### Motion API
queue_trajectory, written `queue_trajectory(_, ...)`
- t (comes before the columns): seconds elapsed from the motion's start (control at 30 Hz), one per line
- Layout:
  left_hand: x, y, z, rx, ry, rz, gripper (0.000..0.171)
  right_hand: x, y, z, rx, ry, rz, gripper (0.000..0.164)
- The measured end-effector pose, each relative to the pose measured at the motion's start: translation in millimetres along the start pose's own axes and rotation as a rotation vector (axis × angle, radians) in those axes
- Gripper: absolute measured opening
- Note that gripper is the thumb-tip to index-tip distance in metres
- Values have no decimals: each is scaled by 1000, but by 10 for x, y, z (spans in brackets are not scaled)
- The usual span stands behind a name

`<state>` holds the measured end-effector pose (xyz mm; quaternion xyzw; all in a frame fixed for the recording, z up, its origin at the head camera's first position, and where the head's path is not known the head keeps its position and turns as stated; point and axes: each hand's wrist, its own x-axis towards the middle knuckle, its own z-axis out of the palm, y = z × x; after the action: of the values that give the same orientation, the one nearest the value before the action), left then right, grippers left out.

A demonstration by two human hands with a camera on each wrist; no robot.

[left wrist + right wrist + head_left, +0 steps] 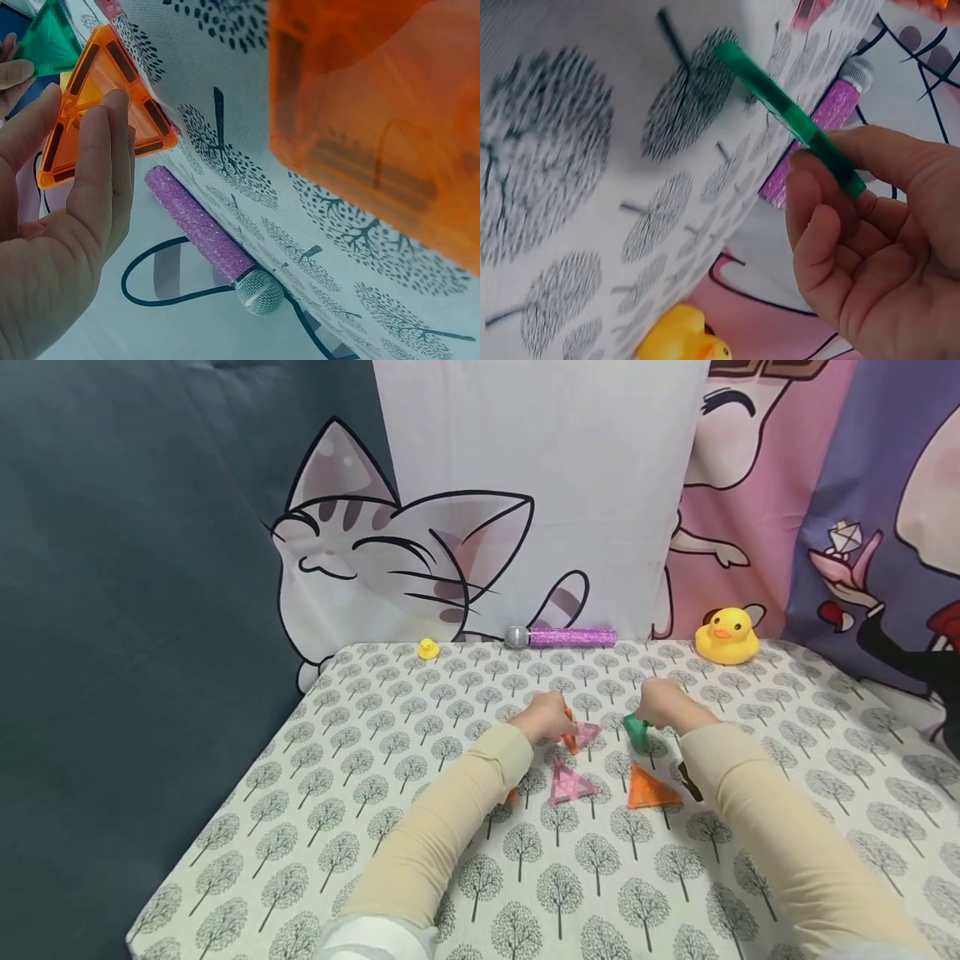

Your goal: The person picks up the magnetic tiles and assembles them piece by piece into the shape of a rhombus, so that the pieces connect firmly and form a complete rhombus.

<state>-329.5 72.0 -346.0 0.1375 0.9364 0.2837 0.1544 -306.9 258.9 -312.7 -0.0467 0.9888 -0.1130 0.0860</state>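
My left hand (547, 717) pinches an orange translucent triangular tile (155, 120) between thumb and fingers. It is tilted up on edge close to the tablecloth. A pink tile (589, 733) lies just right of it. To the right, my right hand (667, 703) pinches a green triangular tile (791, 112) by one end, seen edge-on in the right wrist view. Nearer the body lie another pink triangle (572, 785) and an orange triangle (651, 790). A sliver of orange (512, 795) shows beside the left forearm, which hides the rest.
A dark piece (690, 782) is partly hidden by the right sleeve. Along the far edge of the tree-patterned tablecloth (300, 827) sit a small yellow duck (428, 649), a purple glittery microphone (572, 637) and a larger yellow duck (727, 637). Cartoon-printed curtains hang behind.
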Motion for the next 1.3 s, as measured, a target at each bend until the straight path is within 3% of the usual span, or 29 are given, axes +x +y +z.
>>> queue_trajectory(0.17, -1, 7, 9, -2, -5, 5, 17, 8, -90, 80, 76, 45, 1, 14)
queue_trajectory(0.47, 10, 25, 3, -35, -5, -21, 17, 68, -320, 188, 90, 75, -2, 20)
queue_trajectory(0.8, -49, 37, -11, 36, 27, 6, 19, 140, -475, 281, 215, 102, 40, 20)
queue_trajectory(1.3, -98, 58, 24, -5, 43, 22, 23, 85, -484, 223, 337, 8, -11, 21)
